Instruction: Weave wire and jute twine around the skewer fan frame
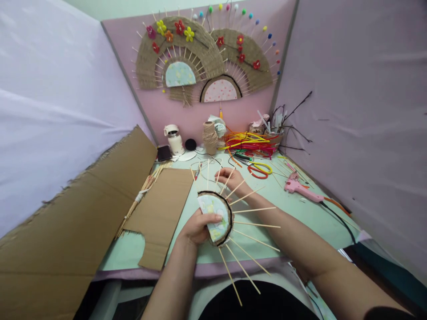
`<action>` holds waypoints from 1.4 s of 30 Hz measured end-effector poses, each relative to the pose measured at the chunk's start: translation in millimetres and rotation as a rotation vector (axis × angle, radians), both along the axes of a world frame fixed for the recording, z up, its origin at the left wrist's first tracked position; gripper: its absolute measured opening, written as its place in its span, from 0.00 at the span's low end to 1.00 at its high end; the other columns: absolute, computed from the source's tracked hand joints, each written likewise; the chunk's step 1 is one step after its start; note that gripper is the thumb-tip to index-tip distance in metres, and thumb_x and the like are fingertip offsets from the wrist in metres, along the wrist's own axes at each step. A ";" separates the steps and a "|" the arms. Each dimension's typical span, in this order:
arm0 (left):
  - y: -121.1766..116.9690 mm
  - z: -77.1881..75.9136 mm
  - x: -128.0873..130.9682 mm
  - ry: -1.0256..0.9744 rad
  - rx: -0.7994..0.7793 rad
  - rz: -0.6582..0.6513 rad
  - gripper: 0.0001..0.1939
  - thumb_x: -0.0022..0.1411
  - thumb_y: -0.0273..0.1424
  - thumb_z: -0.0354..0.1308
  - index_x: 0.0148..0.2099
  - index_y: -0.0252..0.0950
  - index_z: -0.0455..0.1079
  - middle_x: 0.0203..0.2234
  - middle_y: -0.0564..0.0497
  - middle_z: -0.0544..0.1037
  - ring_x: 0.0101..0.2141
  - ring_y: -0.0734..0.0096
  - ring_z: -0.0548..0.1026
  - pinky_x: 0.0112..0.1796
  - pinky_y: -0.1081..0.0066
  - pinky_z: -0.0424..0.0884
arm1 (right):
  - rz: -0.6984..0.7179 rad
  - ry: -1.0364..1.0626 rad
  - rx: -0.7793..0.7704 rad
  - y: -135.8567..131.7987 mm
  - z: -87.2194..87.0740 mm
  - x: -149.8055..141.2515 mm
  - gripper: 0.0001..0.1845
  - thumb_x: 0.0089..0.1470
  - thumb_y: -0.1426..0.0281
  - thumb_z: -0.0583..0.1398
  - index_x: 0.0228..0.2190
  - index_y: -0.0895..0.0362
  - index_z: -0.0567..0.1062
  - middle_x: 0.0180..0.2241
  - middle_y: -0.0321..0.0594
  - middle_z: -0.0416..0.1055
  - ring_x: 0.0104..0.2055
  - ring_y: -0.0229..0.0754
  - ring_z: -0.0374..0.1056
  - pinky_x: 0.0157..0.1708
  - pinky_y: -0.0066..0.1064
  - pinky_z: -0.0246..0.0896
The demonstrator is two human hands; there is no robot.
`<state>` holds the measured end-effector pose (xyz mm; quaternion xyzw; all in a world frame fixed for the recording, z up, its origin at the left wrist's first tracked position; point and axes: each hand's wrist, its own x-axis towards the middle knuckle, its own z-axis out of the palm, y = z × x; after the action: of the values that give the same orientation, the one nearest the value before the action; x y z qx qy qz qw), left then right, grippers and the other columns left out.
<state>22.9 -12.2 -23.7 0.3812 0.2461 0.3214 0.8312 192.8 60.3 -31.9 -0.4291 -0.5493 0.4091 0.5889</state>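
My left hand grips a half-round piece by its straight edge, thumb across its face. The piece is covered in light blue floral cloth and has a black cord trim along its curve. Thin wooden sticks fan out from the curved edge, toward the right and both ends. Behind the upper sticks, my right hand is closed, thumb and fingers together at the fingertips. A thin strand of twine loops up to those fingertips; the sticks partly cover this hand.
A twine spool, white bottle, coloured pipe cleaners and scissors lie toward the back. At right is a pink glue gun. Cardboard and a stick bundle are left. Two decorated fans hang behind.
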 end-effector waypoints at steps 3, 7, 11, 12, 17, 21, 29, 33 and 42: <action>-2.0 -0.4 1.5 0.023 0.010 -0.007 0.20 0.38 0.25 0.68 0.38 0.30 0.73 0.30 0.45 0.79 0.27 0.69 0.75 0.29 0.73 0.68 | 0.028 -0.043 0.014 -3.1 -9.6 -17.6 0.05 0.41 0.69 0.63 0.24 0.57 0.74 0.24 0.35 0.71 0.28 0.37 0.65 0.32 0.31 0.60; -1.9 0.9 4.4 0.009 -0.050 0.050 0.21 0.39 0.35 0.70 0.35 0.30 0.73 0.27 0.45 0.79 0.27 0.66 0.76 0.29 0.72 0.69 | -0.019 -0.078 0.023 -6.0 -11.0 -21.8 0.03 0.43 0.70 0.62 0.24 0.56 0.73 0.25 0.34 0.70 0.28 0.37 0.64 0.31 0.31 0.59; 0.0 5.8 7.9 -0.056 -0.143 0.129 0.24 0.43 0.44 0.66 0.35 0.29 0.72 0.26 0.43 0.79 0.31 0.60 0.77 0.34 0.67 0.70 | -0.067 -0.128 0.013 -8.6 -4.3 -14.9 0.02 0.45 0.71 0.60 0.24 0.56 0.73 0.24 0.34 0.69 0.28 0.36 0.63 0.31 0.30 0.58; 0.4 6.0 8.3 -0.043 -0.138 0.154 0.23 0.43 0.43 0.66 0.35 0.29 0.72 0.25 0.44 0.79 0.31 0.60 0.77 0.35 0.66 0.70 | -0.073 -0.131 0.014 -8.6 -3.4 -13.5 0.02 0.45 0.71 0.61 0.24 0.57 0.73 0.23 0.34 0.69 0.28 0.36 0.63 0.31 0.30 0.58; 2.6 0.3 8.6 0.075 -0.003 0.205 0.18 0.45 0.34 0.67 0.37 0.30 0.70 0.25 0.47 0.78 0.25 0.67 0.75 0.29 0.71 0.69 | -0.098 -0.129 0.039 -4.1 -4.4 -9.0 0.05 0.43 0.69 0.62 0.24 0.59 0.73 0.23 0.35 0.69 0.27 0.37 0.63 0.30 0.30 0.58; 4.3 -0.4 8.5 0.075 0.009 0.220 0.18 0.44 0.33 0.68 0.37 0.30 0.70 0.25 0.48 0.78 0.23 0.72 0.73 0.26 0.73 0.67 | -0.121 -0.126 0.059 -2.3 -3.0 -3.7 0.07 0.42 0.68 0.62 0.25 0.59 0.73 0.24 0.36 0.70 0.28 0.37 0.64 0.31 0.30 0.58; 1.4 1.7 11.2 0.017 -0.128 0.093 0.21 0.38 0.31 0.69 0.37 0.28 0.72 0.24 0.47 0.78 0.24 0.71 0.75 0.28 0.73 0.69 | -0.155 -0.053 0.094 -6.0 2.2 -2.1 0.07 0.41 0.67 0.63 0.25 0.58 0.74 0.24 0.35 0.70 0.27 0.36 0.64 0.30 0.29 0.59; -0.9 -2.8 14.6 0.018 -0.163 0.057 0.21 0.37 0.31 0.70 0.35 0.28 0.72 0.23 0.48 0.78 0.24 0.71 0.74 0.28 0.73 0.69 | -0.121 -0.025 0.067 -11.8 8.6 -5.1 0.08 0.41 0.67 0.63 0.25 0.59 0.73 0.23 0.35 0.70 0.26 0.36 0.63 0.30 0.30 0.59; 0.4 -5.9 14.9 0.015 -0.173 0.072 0.17 0.40 0.28 0.68 0.35 0.29 0.71 0.24 0.49 0.78 0.24 0.72 0.74 0.29 0.73 0.68 | -0.072 0.204 -0.001 -7.5 15.3 7.8 0.12 0.37 0.66 0.67 0.26 0.58 0.73 0.22 0.32 0.68 0.24 0.32 0.60 0.24 0.26 0.55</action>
<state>37.8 -11.8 -29.6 0.3012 0.2925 0.3258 0.8471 200.6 52.8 -16.7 -0.4051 -0.4704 0.4296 0.6558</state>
